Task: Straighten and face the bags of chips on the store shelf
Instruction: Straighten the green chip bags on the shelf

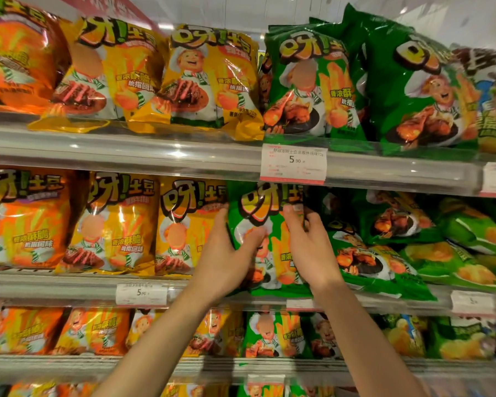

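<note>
Middle shelf [69, 290], read left to right: one orange bag [20, 219] at the 9 o'clock edge, then two yellow bags [115, 222] standing upright and facing front, then the green bag [265, 239] in hand just right of centre, then a heap of fallen green bags [384, 242] running toward 3 o'clock; their number cannot be counted surely, though at least three lie tilted or flat. The left hand [226, 259] grips the green bag's left edge, thumb across its front and fingers apparently behind. The right hand [309, 247] holds the bag's right edge near the top, fingers curled round it and narrow. The bag stands between the two hands, its long axis close to vertical, its top toward 12 o'clock and partly hidden behind the price tag [294, 164] on the upper shelf rail. Both hands are equally near it; the right hand lies closer to the fallen heap. The coming move probably turns on that side: the held bag must sit flush beside the second yellow bag at 9 o'clock, while the leaning bags at 3 o'clock press against it and may push it askew.
</note>
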Demonstrator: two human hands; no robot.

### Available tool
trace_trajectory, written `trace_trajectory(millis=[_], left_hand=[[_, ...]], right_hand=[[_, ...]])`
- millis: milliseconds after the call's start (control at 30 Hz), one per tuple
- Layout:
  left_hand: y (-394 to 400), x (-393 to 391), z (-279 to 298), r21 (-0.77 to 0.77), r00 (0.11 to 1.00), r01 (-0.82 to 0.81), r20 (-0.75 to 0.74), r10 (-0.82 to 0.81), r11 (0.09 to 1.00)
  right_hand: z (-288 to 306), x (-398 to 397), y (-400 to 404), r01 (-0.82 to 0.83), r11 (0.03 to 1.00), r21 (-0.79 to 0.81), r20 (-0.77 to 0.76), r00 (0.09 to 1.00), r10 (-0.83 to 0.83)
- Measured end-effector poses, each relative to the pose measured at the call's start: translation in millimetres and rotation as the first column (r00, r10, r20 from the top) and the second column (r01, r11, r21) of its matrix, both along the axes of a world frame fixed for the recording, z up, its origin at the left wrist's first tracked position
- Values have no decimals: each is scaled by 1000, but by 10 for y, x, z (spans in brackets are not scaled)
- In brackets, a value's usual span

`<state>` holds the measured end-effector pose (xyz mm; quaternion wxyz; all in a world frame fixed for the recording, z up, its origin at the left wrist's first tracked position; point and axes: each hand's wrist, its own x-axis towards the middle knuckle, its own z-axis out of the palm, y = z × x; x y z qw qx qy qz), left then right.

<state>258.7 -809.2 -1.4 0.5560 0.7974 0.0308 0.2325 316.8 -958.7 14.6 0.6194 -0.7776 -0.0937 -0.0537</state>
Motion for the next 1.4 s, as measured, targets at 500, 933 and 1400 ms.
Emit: trace_trajectory(millis=[500,933,1400], left_hand=[[-286,520,-291,-56,994,-39,97,44,998],[-111,323,-165,158,998,61,-27,-58,985],[19,-482,-353,-78,999,23,38,-20,997]], right_hand=[[-302,301,194,237,971,-5,210,950,-231],[-307,171,123,185,978,-100,88,980,-176],[-453,-723,-481,-128,949,-289,39,989,145]])
